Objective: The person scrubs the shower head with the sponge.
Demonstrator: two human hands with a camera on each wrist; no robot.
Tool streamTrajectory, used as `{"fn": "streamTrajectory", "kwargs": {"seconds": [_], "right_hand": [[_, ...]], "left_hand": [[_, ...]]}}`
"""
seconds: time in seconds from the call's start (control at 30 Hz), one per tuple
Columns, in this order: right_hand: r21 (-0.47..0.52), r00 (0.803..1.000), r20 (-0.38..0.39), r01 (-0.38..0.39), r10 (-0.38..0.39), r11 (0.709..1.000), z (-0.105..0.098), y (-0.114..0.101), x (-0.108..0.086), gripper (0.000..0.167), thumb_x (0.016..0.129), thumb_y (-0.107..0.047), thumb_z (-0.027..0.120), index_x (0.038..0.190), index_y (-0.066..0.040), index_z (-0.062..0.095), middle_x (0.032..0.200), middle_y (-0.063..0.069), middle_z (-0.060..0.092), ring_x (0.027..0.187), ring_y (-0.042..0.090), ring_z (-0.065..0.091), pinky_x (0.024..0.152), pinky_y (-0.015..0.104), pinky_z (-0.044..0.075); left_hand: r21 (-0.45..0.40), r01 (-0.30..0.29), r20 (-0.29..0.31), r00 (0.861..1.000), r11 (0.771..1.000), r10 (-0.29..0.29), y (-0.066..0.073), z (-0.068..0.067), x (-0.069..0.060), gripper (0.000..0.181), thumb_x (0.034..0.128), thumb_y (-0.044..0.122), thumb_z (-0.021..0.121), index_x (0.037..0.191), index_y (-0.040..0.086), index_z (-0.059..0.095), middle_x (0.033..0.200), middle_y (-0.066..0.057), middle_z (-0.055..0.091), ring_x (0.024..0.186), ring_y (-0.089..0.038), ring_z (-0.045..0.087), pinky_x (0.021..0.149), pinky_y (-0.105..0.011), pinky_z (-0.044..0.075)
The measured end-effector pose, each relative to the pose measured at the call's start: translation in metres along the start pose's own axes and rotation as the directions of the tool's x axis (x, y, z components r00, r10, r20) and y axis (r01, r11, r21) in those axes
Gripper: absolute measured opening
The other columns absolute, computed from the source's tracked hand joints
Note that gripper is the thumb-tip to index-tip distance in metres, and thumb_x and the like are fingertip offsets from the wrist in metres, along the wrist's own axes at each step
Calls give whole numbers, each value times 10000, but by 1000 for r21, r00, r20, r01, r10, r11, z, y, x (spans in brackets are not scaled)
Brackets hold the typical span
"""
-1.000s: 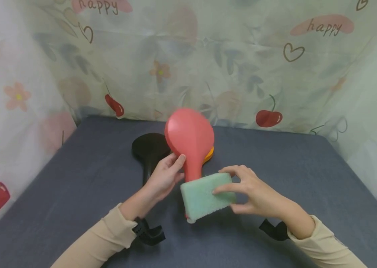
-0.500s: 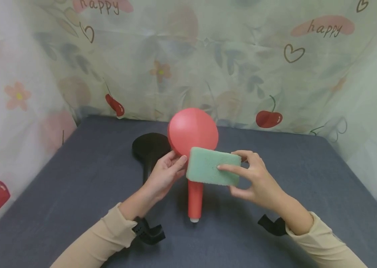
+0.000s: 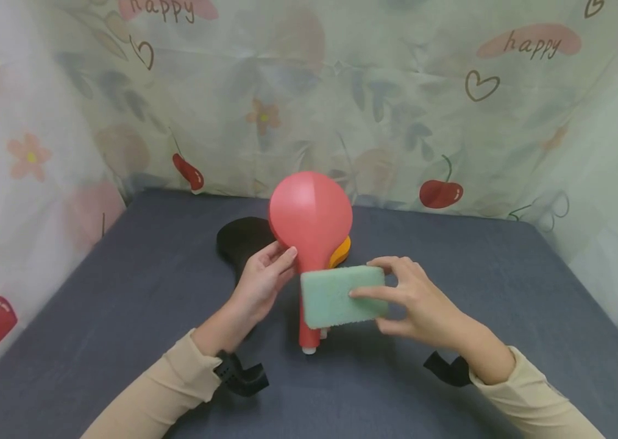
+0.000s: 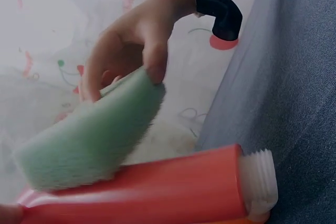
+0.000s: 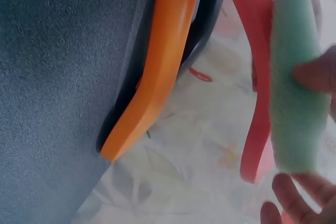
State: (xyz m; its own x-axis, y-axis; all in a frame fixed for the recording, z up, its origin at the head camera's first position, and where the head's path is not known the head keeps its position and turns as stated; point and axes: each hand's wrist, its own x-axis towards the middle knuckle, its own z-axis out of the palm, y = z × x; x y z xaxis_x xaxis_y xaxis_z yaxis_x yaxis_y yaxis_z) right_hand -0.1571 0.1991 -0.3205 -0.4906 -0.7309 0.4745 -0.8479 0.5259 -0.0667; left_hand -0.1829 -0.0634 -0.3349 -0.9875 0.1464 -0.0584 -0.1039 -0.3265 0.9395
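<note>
In the head view, my left hand [image 3: 262,283] holds a red hand shower head [image 3: 311,213] by its neck, tilted with the round head up. Its white threaded end [image 4: 260,179] shows in the left wrist view. My right hand [image 3: 421,305] grips a pale green sponge [image 3: 336,299] by its right end, thumb and fingers on its edges and one finger on its face. The sponge lies against the front of the red handle, covering part of it. In the left wrist view, the sponge [image 4: 100,135] touches the handle.
Behind the red one lie an orange shower head [image 3: 340,251], mostly hidden, and a black shower head [image 3: 240,238] to the left. The dark grey table [image 3: 479,274] is enclosed by patterned cloth [image 3: 397,116] at the back and sides.
The sponge has gone from the lower handle up towards the neck, then partway back down along the handle. The red shower head has shifted slightly, still in my left hand.
</note>
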Motion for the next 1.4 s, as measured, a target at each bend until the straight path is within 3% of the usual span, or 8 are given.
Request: {"fn": "streamTrajectory", "kwargs": {"seconds": [0.23,0.5,0.67,0.87,1.0,1.1,1.23,1.4], "right_hand": [[-14,994,-97,-47,45,999,0,0,7,581,621,-96,767,1155,-278,628,1191,169,508,1001,248,459,787,461,366],[46,994,68,81,-84,996,1,-6,2,602,615,-106,801,1145,-330,624,1217,107,498,1034,205,466,778,394,415],[37,990,123,57,-61,998,0,-7,1,590,636,-141,811,1144,-372,620,1238,74,489,1051,181,453,806,378,399],[-27,999,-17,-30,29,999,0,-5,8,588,636,-138,808,1166,-312,622,1221,151,489,1046,242,460,786,435,386],[-34,996,-78,-39,36,999,1,-5,12,602,618,-111,808,1163,-288,625,1196,170,498,1005,253,460,772,459,386],[-12,1000,-25,7,-7,1000,1,-6,10,598,613,-109,811,1149,-302,629,1193,149,503,1021,240,469,763,434,398],[37,988,141,54,-59,998,-2,-8,4,589,635,-127,809,1139,-371,624,1221,69,494,1035,188,458,787,381,412],[71,967,254,11,-28,997,-6,-7,-2,583,652,-102,787,1108,-426,621,1256,-8,476,1038,136,430,822,348,402]], "left_hand": [[3,15,-11,1000,1000,-14,1,-1,-1,371,957,85,496,1314,-10,466,1005,63,645,925,6,634,962,-266,488],[-4,-5,-10,1000,1000,5,3,0,-2,361,950,72,508,1293,-32,463,938,99,642,906,3,641,887,-227,522],[-24,-16,-14,1000,1000,16,3,0,-2,325,953,54,494,1265,-29,458,928,88,627,917,-10,638,917,-259,512],[-15,-6,-6,1000,1000,6,2,0,-2,346,952,65,499,1283,-16,441,919,89,623,849,-8,635,840,-185,529],[-33,-4,-11,1000,999,4,1,1,-2,361,955,60,490,1304,-6,427,936,76,618,846,-4,631,815,-159,523],[-47,-10,-33,999,999,8,1,1,-1,360,957,55,484,1306,-9,422,987,46,605,888,-5,634,834,-176,526],[-63,-24,-59,998,998,20,1,0,0,377,954,46,487,1321,-8,422,1078,-10,589,955,-38,634,924,-263,505],[-102,-34,-55,998,994,29,1,-1,0,385,958,28,468,1337,-6,411,1067,-3,581,980,-54,626,987,-326,456]]}}
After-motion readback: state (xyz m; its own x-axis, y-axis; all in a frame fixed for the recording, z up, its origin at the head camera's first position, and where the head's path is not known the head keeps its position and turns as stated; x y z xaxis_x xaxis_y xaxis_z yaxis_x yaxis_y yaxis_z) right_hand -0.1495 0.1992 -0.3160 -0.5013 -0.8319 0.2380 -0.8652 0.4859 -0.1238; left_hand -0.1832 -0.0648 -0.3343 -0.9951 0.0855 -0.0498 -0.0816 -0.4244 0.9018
